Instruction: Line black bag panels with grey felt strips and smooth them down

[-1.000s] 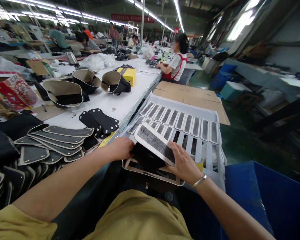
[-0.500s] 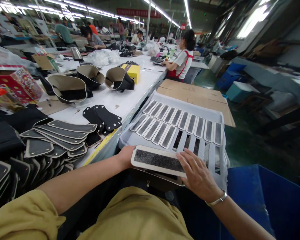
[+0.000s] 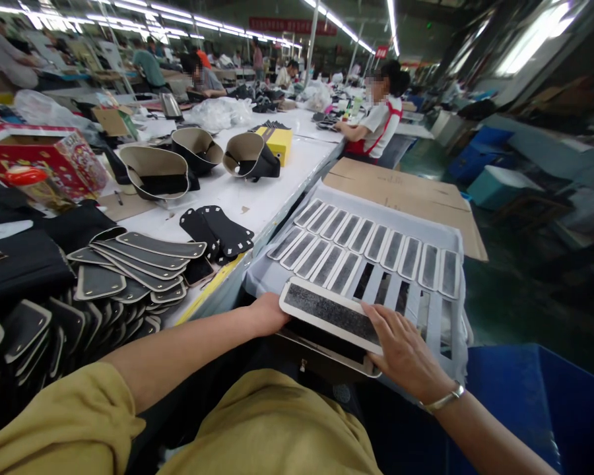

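A long strip [image 3: 329, 311] with a pale edge and a speckled black middle lies across my lap side, held at both ends. My left hand [image 3: 268, 314] closes on its left end, with most fingertips hidden behind it. Over the right end, my right hand [image 3: 408, 353] lays its fingers on top, thumb at the near edge. Beneath the strip is a dark piece with a pale rim [image 3: 344, 361], partly covered. Just beyond, a grey cloth-wrapped slatted rack [image 3: 410, 218] carries two rows of similar strips [image 3: 375, 243].
On the white table [image 3: 228, 203] at left are stacked grey panels [image 3: 151, 251], black pieces [image 3: 225, 231], cuff-like bag parts [image 3: 153, 173] and a yellow box [image 3: 276, 143]. Cardboard [image 3: 400, 188] lies behind the rack; a blue bin [image 3: 515, 396] stands right. A co-worker [image 3: 376, 122] sits beyond.
The view has swung slightly left, so everything sits further right. The strip is tilted up a little, and the gap between it and the dark piece below is wider.
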Available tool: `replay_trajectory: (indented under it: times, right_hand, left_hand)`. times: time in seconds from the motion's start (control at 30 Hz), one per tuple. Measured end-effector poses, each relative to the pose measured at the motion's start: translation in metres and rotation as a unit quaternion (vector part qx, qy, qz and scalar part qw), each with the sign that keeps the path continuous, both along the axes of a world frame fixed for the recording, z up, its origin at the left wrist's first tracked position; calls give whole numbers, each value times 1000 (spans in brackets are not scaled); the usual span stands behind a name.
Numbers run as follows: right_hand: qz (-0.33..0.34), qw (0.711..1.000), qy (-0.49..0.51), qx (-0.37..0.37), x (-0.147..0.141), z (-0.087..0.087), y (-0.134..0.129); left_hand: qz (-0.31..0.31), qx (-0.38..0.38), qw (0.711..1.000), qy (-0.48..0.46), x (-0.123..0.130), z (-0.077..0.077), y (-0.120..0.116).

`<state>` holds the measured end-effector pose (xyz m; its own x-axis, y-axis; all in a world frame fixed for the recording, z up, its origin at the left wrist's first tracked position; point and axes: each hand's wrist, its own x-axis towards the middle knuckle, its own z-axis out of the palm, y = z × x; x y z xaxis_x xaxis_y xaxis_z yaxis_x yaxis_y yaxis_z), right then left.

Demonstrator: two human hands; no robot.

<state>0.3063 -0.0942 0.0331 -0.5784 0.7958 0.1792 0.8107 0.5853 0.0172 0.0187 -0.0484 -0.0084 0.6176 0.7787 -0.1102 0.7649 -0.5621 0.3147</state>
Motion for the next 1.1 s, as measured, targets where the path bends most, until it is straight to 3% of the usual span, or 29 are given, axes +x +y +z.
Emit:
replay_trajectory:
  times: [0.1, 0.23, 0.33, 0.4, 0.47, 0.57, 0.67, 0.93, 1.1]
  right_hand:
    - [3, 1000, 1, 2, 2, -1, -3]
    - [19, 999, -10, 24, -12, -1, -4]
    - [41, 998, -29, 39, -29, -2, -7]
    - [45, 998, -39, 31, -38, -3, -9]
    - [39, 998, -44, 3, -42, -3, -12]
    - [30, 997, -41, -54, -40, -2, -14]
    - [26, 993, -29, -112, -34, 1, -13]
    - [64, 957, 1, -282, -19, 20, 1]
    - [80, 930, 9, -360, -11, 27, 7]
  left_hand:
    - [14, -50, 999, 13, -3, 8, 6]
    - [9, -130, 991, 16, -42, 34, 16]
    - [72, -106, 991, -37, -71, 44, 15]
    - [122, -49, 987, -96, -80, 43, 6]
    - [133, -10, 979, -155, -80, 39, -6]
    - [89, 19, 975, -201, -73, 35, -23]
    - [44, 33, 981, -186, -67, 33, -31]
    - [51, 29, 979, -195, -65, 30, -37]
    - [-9, 44, 977, -207, -69, 23, -41]
